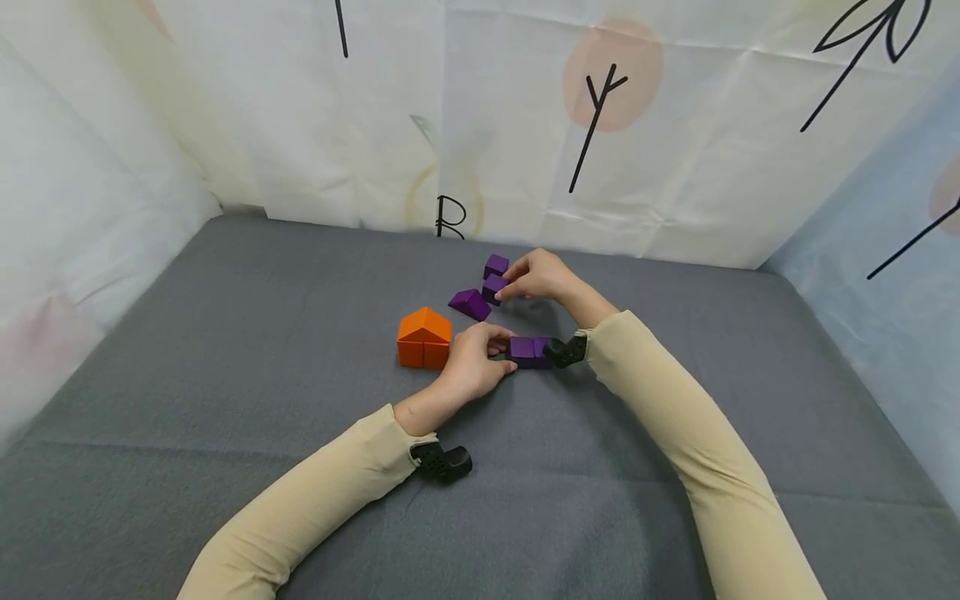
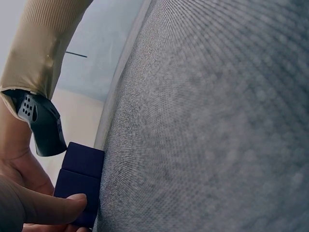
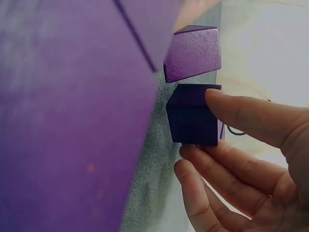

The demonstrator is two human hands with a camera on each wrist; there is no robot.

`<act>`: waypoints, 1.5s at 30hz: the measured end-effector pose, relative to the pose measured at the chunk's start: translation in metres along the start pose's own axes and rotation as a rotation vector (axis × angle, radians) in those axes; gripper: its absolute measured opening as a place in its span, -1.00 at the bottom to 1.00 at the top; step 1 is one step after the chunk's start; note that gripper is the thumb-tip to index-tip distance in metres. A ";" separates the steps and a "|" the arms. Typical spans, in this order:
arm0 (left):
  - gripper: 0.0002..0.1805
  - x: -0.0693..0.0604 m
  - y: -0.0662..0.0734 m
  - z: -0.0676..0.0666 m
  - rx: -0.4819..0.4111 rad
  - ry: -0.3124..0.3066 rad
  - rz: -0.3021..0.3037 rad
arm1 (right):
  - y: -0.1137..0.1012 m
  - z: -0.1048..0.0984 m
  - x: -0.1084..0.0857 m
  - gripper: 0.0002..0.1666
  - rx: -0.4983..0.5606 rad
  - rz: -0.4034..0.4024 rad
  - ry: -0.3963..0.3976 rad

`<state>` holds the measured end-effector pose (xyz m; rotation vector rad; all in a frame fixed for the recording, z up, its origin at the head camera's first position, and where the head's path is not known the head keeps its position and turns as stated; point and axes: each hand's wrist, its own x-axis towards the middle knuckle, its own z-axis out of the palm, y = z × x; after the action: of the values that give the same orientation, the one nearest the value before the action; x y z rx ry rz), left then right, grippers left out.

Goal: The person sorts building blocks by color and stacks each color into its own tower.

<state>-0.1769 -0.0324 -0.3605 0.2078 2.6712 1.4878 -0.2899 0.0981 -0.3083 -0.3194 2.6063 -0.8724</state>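
Two purple cubes [image 1: 522, 349] sit side by side on the grey cloth, partly behind the right wrist's black camera in the head view. My left hand [image 1: 468, 364] pinches the left one, its thumb [image 2: 72, 205] on the near face and fingers behind. Farther back, my right hand [image 1: 546, 277] holds another purple cube [image 3: 193, 123] between thumb and fingers. Behind that cube stands one more purple cube [image 1: 496, 265]. A purple triangular block [image 1: 470, 305] lies just left of the held cube. In the right wrist view, blurred purple blocks [image 3: 72, 121] fill the left side.
Left of my left hand, an orange triangular block [image 1: 425, 325] tops two orange cubes [image 1: 423, 355]. The grey cloth surface [image 1: 262, 333] ends at a patterned white curtain [image 1: 510, 150] at the back, with more curtain on both sides.
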 end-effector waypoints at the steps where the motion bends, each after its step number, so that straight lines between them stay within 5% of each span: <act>1: -0.67 0.000 0.000 0.000 0.001 0.000 0.000 | 0.000 0.000 0.000 -0.47 -0.004 0.003 0.002; 23: -0.67 -0.001 0.001 -0.001 0.007 -0.006 -0.020 | -0.001 -0.009 -0.019 -0.51 0.062 -0.037 -0.002; 45: -0.66 -0.001 0.002 0.001 0.007 0.006 -0.009 | 0.031 -0.010 -0.054 -0.49 0.133 -0.161 0.003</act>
<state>-0.1760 -0.0309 -0.3589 0.1920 2.6784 1.4798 -0.2478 0.1454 -0.3049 -0.4967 2.5364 -1.0950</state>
